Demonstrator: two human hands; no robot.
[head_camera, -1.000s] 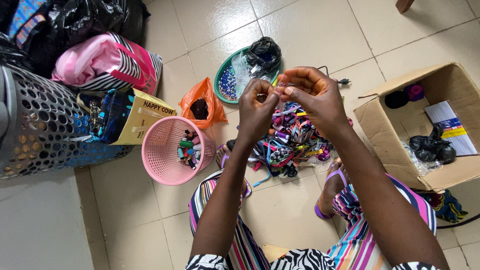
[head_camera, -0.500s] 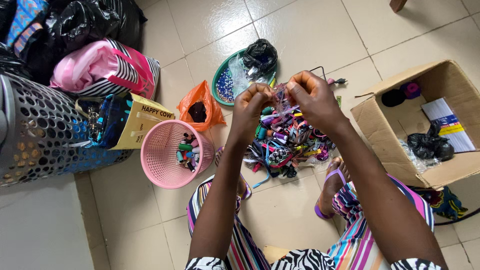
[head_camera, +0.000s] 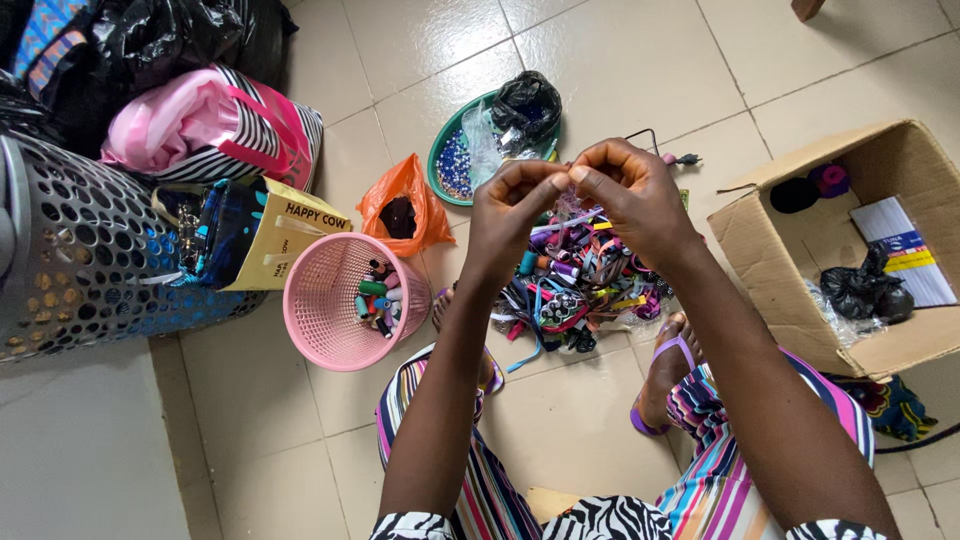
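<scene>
Two hands up, both pinched. Left hand (head_camera: 515, 215) and right hand (head_camera: 625, 195) meet fingertip to fingertip over the heap; something small and thin is nipped between them, too small to name. A clear, pale strip (head_camera: 570, 218) hangs just under the pinch at 6 o'clock.

Count: one heap of coloured ribbon scraps (head_camera: 580, 285) on the tiled floor (head_camera: 620, 60), directly below the hands. One pink mesh basket (head_camera: 340, 300) with thread spools at 9 o'clock of the heap. One orange plastic bag (head_camera: 405, 205) at 10. One green tray (head_camera: 450, 160) of beads at 11, a black bag on it. One open cardboard box (head_camera: 800, 260) at 3. One grey perforated basket (head_camera: 90, 250) at far 9.

Open floor at 12 and 1 o'clock; the heap is hemmed in at 3, 9 and 6, the last by two sandalled feet.
</scene>
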